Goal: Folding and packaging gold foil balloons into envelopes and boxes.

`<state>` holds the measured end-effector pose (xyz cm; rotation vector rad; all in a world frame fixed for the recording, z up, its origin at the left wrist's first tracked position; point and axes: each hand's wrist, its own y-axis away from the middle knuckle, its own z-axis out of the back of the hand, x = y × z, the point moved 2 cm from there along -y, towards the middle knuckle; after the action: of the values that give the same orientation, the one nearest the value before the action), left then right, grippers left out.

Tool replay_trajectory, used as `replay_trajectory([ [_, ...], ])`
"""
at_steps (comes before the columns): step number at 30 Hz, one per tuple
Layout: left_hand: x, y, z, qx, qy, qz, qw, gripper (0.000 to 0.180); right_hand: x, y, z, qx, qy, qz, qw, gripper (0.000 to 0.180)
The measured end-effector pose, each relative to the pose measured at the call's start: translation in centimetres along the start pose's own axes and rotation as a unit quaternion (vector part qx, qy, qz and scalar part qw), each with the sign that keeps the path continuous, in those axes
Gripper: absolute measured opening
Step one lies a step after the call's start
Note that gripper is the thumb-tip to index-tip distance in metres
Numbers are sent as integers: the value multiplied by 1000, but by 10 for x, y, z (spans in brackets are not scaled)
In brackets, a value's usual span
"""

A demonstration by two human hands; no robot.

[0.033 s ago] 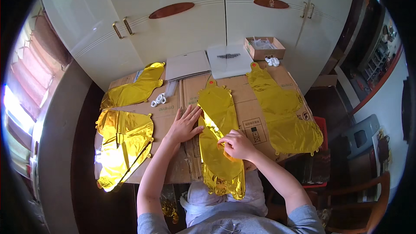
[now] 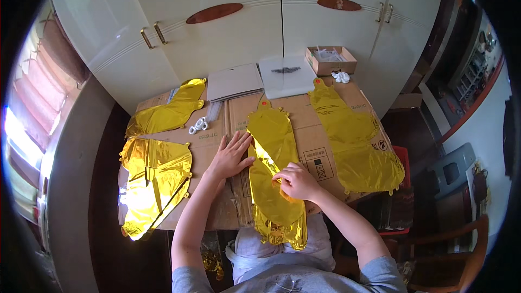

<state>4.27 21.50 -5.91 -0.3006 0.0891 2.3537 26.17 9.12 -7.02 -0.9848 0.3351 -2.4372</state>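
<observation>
A flat gold foil balloon (image 2: 271, 130) lies lengthwise in front of me, its lower end hanging over the table's near edge toward my lap. My left hand (image 2: 232, 156) is open, fingers spread flat along the balloon's left edge, partly on the cardboard. My right hand (image 2: 297, 182) is closed, its fingers curled and pinched at the foil right of the balloon's middle. Exactly what the fingertips grip is hidden beneath them. A tab with a red dot (image 2: 265, 103) tops the balloon's far end.
Another flat foil balloon (image 2: 353, 141) lies at right, with more at far left (image 2: 168, 109) and near left (image 2: 157, 179). Cardboard (image 2: 217, 198) covers the table. Behind are white ribbon rolls (image 2: 199, 125), grey boards (image 2: 235, 82), a pale flat packet (image 2: 287, 78) and a small box (image 2: 332, 65).
</observation>
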Motion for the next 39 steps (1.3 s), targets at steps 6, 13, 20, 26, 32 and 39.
replay_trajectory([
  [6,6,-6,0,22,-29,5,999,75,-3,1,-3,-19,1,25,999,17],
  [13,9,-4,-1,19,-70,-14,997,91,-3,2,-5,1,2,-5,1000,17],
  [20,13,-4,-5,-3,-98,-29,995,101,7,0,-2,-28,43,47,998,25],
  [26,12,-3,-6,-16,-101,-29,994,101,33,-14,-2,43,184,113,975,31],
  [32,15,-2,-7,-26,-104,-38,994,101,39,-19,-32,146,182,167,958,44],
  [39,14,-1,-7,-34,-103,-40,993,102,39,-3,-42,198,164,154,954,43],
])
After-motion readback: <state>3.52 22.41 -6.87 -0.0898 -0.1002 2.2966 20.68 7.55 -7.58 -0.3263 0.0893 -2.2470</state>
